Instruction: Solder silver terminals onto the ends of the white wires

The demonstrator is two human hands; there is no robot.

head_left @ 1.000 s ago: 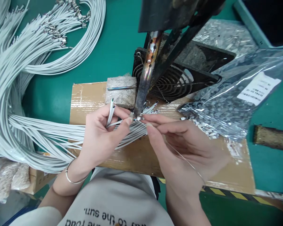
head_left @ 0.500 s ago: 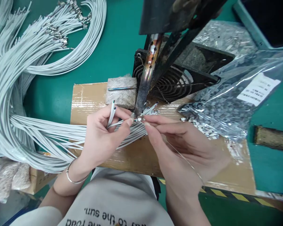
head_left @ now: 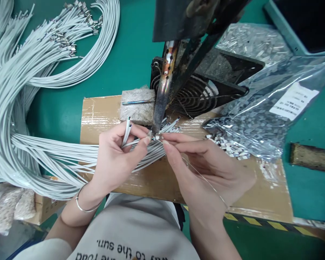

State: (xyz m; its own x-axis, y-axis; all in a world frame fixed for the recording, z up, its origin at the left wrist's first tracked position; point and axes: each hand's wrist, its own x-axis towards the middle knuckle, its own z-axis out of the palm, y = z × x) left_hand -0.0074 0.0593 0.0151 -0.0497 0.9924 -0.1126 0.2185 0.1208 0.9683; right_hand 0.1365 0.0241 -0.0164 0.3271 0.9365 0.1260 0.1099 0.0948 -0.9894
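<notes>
My left hand (head_left: 115, 155) is closed on a white cable (head_left: 126, 134), its thumb and forefinger pinching at the stripped end. My right hand (head_left: 206, 169) pinches a thin solder wire (head_left: 209, 184) that trails back across the palm. Between the fingertips of both hands sits a tiny white and metal connector (head_left: 157, 137). Right above it, the dark tip of a fixed soldering iron (head_left: 162, 97) points down; whether it touches the connector, I cannot tell. Beneath my hands lies a bundle of white cables (head_left: 89, 155), fanned over a cardboard sheet (head_left: 157, 186).
A wrapped block (head_left: 138, 112) with a thin metal rod on top sits left of the iron. Behind the iron stands a black fan (head_left: 195, 95). At right are plastic bags of small parts (head_left: 265, 119), loose connectors (head_left: 233, 148) and a brown block (head_left: 311, 158). Finished-looking cables (head_left: 5, 101) pile at left.
The view has shifted slightly, with the iron and both hands appearing a little further left. Both hands keep the same pinch at the iron's tip.
</notes>
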